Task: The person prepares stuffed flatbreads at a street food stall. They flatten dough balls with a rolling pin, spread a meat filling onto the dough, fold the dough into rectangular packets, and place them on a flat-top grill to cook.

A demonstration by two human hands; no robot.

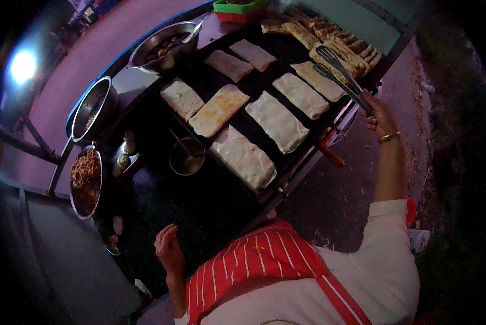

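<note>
My right hand [380,114] grips a pair of metal tongs [350,95] with slotted ends. The tong ends are apart, over the griddle's right end, close to a pale folded flatbread [314,77] and a heap of browned, folded pieces [348,48]. Whether they touch either one cannot be told. Down by the apron, my left hand [169,245] hovers over a dark surface, fingers curled and nothing visible in it. Several stuffed rectangular flatbreads lie on the black griddle [263,79]. One flatbread [219,110] is browned on top; the nearest flatbread [245,158] is pale.
A metal bowl of reddish-brown crumbly filling [86,180] stands left, near another metal bowl [92,109]. Behind the griddle are a steel basin [161,50] with a utensil and a green basket [239,6]. A small round pot [187,156] sits left of the griddle. A wooden handle [331,154] juts from its front.
</note>
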